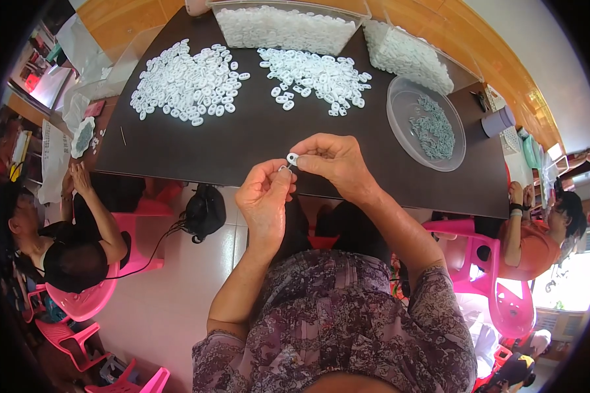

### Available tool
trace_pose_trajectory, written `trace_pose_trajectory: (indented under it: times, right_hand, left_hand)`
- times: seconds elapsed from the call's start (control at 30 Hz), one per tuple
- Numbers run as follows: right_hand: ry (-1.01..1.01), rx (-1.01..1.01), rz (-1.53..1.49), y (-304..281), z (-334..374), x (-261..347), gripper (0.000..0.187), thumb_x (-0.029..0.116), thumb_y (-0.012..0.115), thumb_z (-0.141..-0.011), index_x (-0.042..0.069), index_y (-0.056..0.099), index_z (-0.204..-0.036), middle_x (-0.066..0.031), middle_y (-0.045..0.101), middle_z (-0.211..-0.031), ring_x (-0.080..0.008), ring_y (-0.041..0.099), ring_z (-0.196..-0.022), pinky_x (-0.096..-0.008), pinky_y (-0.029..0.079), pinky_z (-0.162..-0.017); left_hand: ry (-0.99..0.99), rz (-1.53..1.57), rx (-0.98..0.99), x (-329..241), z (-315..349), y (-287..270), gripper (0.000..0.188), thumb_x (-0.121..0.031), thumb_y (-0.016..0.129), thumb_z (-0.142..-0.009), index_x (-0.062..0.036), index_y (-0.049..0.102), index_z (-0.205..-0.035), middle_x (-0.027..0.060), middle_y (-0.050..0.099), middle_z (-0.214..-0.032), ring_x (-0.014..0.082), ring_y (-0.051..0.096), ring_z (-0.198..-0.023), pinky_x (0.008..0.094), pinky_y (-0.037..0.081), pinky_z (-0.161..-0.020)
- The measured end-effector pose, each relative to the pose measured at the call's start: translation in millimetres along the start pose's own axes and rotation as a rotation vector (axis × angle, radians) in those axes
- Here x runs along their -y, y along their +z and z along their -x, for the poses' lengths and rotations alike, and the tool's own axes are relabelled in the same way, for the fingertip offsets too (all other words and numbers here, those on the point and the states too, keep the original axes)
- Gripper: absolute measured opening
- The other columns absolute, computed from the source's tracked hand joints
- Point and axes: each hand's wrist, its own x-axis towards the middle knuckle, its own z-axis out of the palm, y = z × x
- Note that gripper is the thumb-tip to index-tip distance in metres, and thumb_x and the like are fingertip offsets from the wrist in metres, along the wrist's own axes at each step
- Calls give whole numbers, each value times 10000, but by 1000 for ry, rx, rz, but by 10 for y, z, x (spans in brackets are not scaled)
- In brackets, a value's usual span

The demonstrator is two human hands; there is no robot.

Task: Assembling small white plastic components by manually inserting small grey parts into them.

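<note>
One small white piece (292, 158), rounded at its visible end, with a dark hole, is held raised and tilted at the fingertips of the right hand (331, 160). Just beside it, a tiny part (283, 169), mostly hidden and unidentifiable, sits pinched in the left hand (265, 196).

bright indoor light, washed-out glare at lower right, pale sheen on tile floor (177, 281) lower left, fisheye-bent edges, black corners
</note>
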Motion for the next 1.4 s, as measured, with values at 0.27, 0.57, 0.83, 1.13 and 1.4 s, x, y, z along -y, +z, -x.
trace_pose_trajectory:
  times: [0.27,0.57,0.83,1.13,1.4]
  right_hand:
    - [-86,-44,-6,67,6,-74,119,31,636,-806,-46,656,-894,-50,662,-780,-64,597,-695,-203,480,-621]
    - [-191,-82,166,135,47,-104,120,27,634,-795,-18,663,-902,-49,605,-772,-93,581,-683,-230,461,-606]
    - [-217,-77,328,158,60,-113,130,-1,614,-827,-11,661,-948,-36,596,-837,-84,574,-756,-224,467,-661]
    - [-382,-117,519,183,57,-125,172,-10,627,-779,9,658,-947,-70,585,-813,-156,548,-736,-279,445,-640]
    - [-551,-128,653,225,68,-125,261,-6,624,-744,22,637,-1004,-87,592,-819,-231,544,-763,-324,446,-661]
  left_hand:
    - [24,-15,-9,12,10,-2,154,-29,584,-866,51,605,-996,64,625,-780,93,568,-638,195,453,-542]
    - [126,42,-17,103,-10,8,211,-11,594,-860,56,585,-1060,50,615,-793,95,572,-656,208,476,-559]
    - [176,113,-50,147,19,14,209,7,578,-865,66,590,-1066,62,614,-802,115,569,-652,230,485,-565]
    - [175,133,-82,167,2,25,208,16,560,-873,81,589,-1068,83,616,-808,140,579,-655,257,499,-573]
    - [88,219,-92,118,-31,-14,204,45,545,-858,87,598,-1051,113,635,-892,155,606,-693,264,527,-601]
